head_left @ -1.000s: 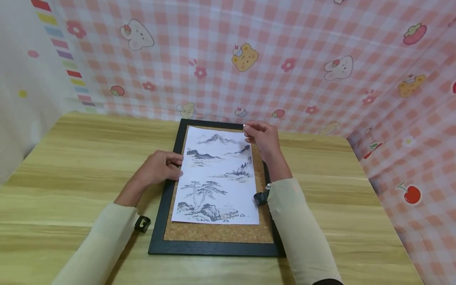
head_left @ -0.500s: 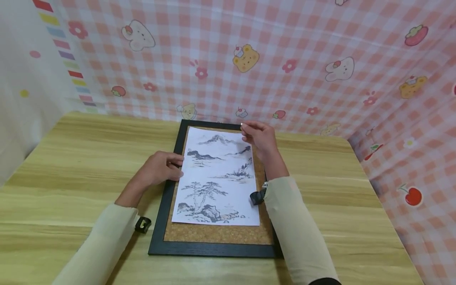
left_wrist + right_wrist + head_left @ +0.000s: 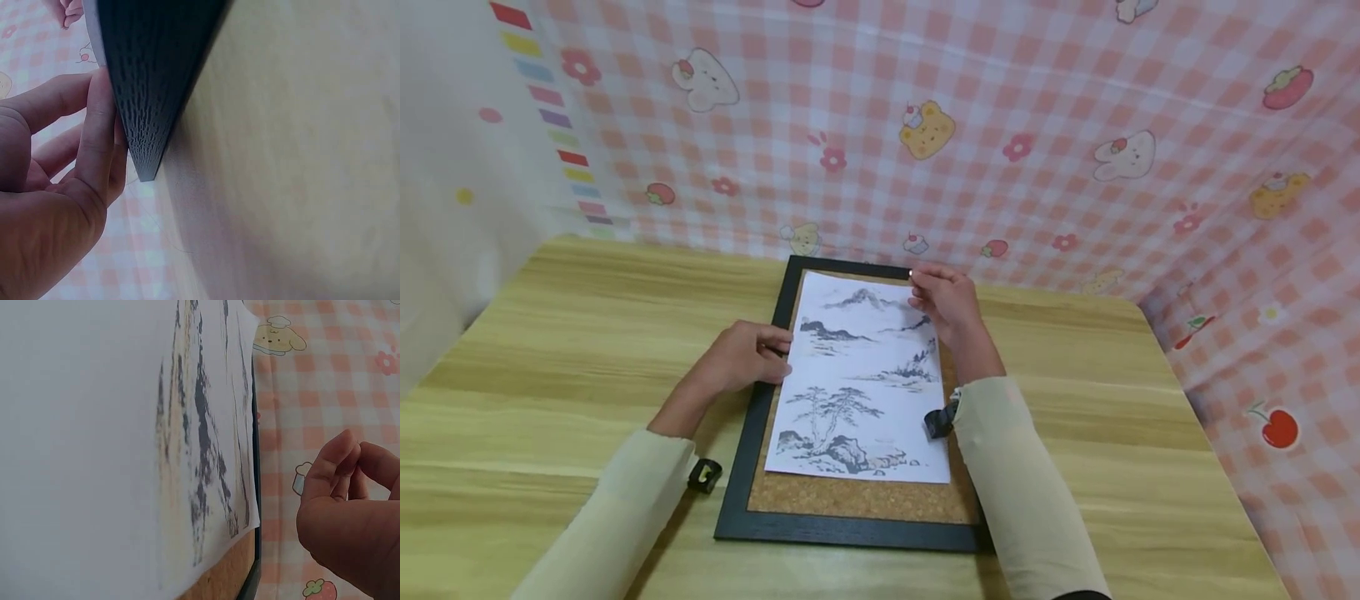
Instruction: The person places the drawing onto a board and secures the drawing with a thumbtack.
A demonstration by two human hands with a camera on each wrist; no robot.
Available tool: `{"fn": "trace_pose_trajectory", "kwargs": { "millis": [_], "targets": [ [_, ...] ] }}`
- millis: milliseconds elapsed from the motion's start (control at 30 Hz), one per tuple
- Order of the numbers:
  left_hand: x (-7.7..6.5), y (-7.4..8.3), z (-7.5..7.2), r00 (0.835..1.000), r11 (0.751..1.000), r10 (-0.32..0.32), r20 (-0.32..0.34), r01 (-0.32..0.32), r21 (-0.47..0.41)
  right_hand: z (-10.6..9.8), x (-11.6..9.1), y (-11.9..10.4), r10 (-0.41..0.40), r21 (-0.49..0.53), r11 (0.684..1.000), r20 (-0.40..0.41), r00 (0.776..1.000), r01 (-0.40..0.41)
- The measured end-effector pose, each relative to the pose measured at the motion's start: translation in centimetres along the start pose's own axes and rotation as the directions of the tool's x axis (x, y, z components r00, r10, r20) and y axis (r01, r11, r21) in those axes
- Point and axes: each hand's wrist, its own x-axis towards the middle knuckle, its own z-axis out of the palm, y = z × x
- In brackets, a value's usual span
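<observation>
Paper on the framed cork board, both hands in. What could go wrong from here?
Slip: the left hand touches only the left edge of the sheet, and no fastener is visible, so it might shift.
Drop: the right hand seems to pinch a tiny bright object, too small to identify; a loose grip could lose it.
Off-centre: more bare cork shows below the sheet than above, so left like this it may end up high.

Draped-off indoor space; wood-grain table [image 3: 1105, 408], pink checked cartoon cloth [image 3: 857, 92]
</observation>
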Motion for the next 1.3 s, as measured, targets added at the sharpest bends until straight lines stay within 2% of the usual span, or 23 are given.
{"fn": "trace_pose_trajectory", "kwargs": {
  "millis": [267, 500, 1033, 1300],
  "targets": [
    [0.1, 0.0, 0.2, 1.0, 1.0, -0.016, -0.012, 0.016, -0.014, 0.7, 0.4, 0.6, 0.028, 0.017, 0.999, 0.01, 1.0, -0.028],
    [0.1, -0.3, 0.0, 1.0, 1.0, 0.0, -0.019, 0.0, 0.01, 1.0, 0.7, 1.1, 0.048, 0.001, 0.999, -0.014, 0.999, -0.048],
    [0.0, -0.2, 0.1, 0.999, 0.999, -0.025, -0.025, 0.025, -0.025, 1.3, 1.0, 1.5, 0.082, -0.01, 0.997, 0.021, 0.996, -0.081],
    [0.2, -0.1, 0.1, 0.999, 0.998, -0.043, -0.014, 0.042, -0.053, 1.1, 1.2, 1.8, 0.111, -0.044, 0.993, 0.01, 0.994, -0.11]
  ]
}}
